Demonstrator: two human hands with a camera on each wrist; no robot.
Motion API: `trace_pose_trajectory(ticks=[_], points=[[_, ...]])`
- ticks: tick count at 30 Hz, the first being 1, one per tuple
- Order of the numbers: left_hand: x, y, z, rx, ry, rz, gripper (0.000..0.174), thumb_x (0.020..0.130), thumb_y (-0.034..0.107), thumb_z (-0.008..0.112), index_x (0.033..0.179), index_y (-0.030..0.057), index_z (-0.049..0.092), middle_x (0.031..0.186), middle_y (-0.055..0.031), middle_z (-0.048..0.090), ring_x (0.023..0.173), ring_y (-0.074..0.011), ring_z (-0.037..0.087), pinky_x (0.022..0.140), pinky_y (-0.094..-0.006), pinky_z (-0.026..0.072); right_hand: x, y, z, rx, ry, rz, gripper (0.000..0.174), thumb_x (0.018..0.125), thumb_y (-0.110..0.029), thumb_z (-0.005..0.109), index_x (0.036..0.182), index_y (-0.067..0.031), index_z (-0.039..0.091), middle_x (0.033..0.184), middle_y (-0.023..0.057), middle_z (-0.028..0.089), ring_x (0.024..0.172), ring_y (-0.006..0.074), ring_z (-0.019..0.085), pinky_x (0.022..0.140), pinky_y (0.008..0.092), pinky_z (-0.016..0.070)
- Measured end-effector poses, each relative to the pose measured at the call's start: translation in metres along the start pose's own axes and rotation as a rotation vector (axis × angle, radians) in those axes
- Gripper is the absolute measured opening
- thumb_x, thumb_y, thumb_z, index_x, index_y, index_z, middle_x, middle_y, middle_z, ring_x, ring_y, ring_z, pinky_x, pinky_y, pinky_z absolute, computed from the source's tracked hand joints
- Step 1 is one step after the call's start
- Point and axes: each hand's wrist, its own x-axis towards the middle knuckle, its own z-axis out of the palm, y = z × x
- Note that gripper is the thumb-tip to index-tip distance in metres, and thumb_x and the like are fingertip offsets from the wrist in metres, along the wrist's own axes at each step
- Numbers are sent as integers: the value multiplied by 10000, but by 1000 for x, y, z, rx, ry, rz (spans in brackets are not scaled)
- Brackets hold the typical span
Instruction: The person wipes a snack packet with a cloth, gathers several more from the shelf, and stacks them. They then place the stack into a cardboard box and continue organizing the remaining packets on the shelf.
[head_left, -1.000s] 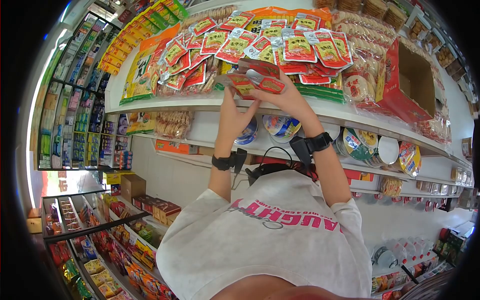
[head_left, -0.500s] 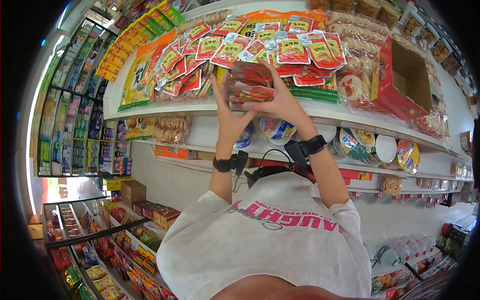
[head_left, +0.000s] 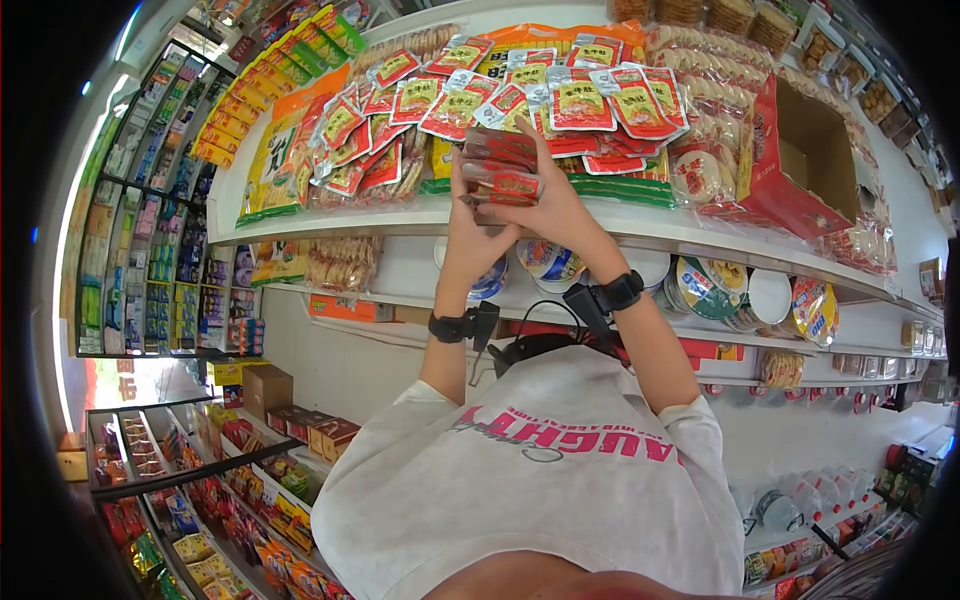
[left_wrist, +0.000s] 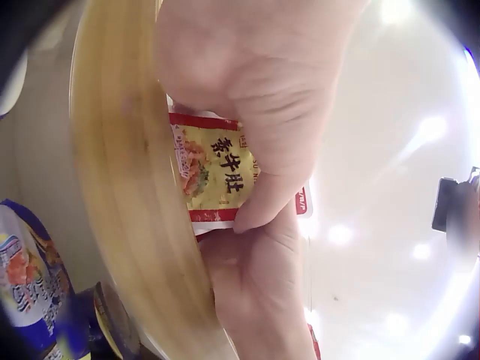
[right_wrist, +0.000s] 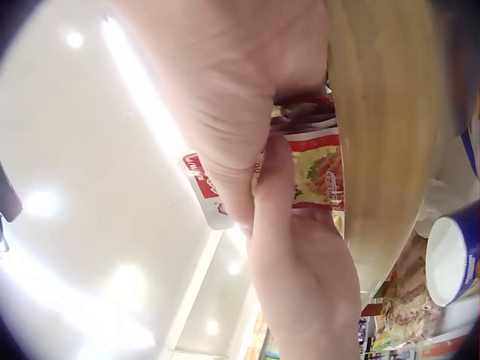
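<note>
A stack of red-and-gold snack packets (head_left: 502, 168) stands between my two hands, just over the front edge of the upper shelf. My left hand (head_left: 474, 240) grips the stack from the left, and my right hand (head_left: 556, 208) holds it from the right with its fingers along the far side. In the left wrist view a thumb lies against the gold face of the front packet (left_wrist: 214, 172). The right wrist view shows several packet edges layered behind the front packet (right_wrist: 319, 169). Behind the hands, many loose packets of the same kind (head_left: 450, 103) lie in a heap on larger bags.
An open red cardboard box (head_left: 800, 165) lies on its side at the right of the shelf. Large cracker bags (head_left: 275, 165) lie under and beside the heap. Instant noodle bowls (head_left: 715, 290) stand on the shelf below. Snack racks (head_left: 215, 480) stand at the lower left.
The packets, fanned out a second ago, now stand together in a compact stack. My left hand, its fingers spread half a second ago, has closed in against the stack's left side.
</note>
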Motion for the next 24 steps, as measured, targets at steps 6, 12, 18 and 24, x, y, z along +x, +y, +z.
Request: trace_pose_trajectory(ticks=[6, 12, 18, 24], points=[[-4, -7, -6, 199, 54, 166, 1260, 728, 90, 894, 1670, 33, 58, 1599, -257, 385, 1430, -326, 472, 1115, -430, 464, -7, -8, 2, -102, 97, 15, 769, 788, -102, 894, 1432, -31, 480, 1297, 126, 680, 1185, 200, 653, 1035, 368, 523], [-5, 13, 3, 240, 17, 115, 1204, 715, 146, 935, 1636, -11, 176, 1519, -251, 475, 1321, -309, 575, 1036, -413, 526, -17, -39, -2, -101, 152, -102, 676, 758, -100, 906, 1330, -36, 552, 1233, 99, 685, 1138, 175, 658, 1005, 343, 529], [-13, 35, 23, -76, -164, -24, 981, 734, 78, 911, 1529, -9, 342, 1364, -166, 623, 1193, -244, 659, 949, -390, 571, -52, -105, -22, -150, 69, -199, 686, 735, -101, 904, 1331, -50, 568, 1296, 121, 644, 1172, 218, 656, 1025, 354, 518], [-28, 16, 41, -45, -329, -193, 836, 728, -4, 903, 1420, 26, 435, 1343, -132, 631, 1189, -219, 653, 976, -370, 574, -81, -124, -36, -391, 128, -206, 1246, 673, -158, 969, 1654, -84, 204, 1542, 197, 485, 1336, 339, 570, 1132, 419, 455]])
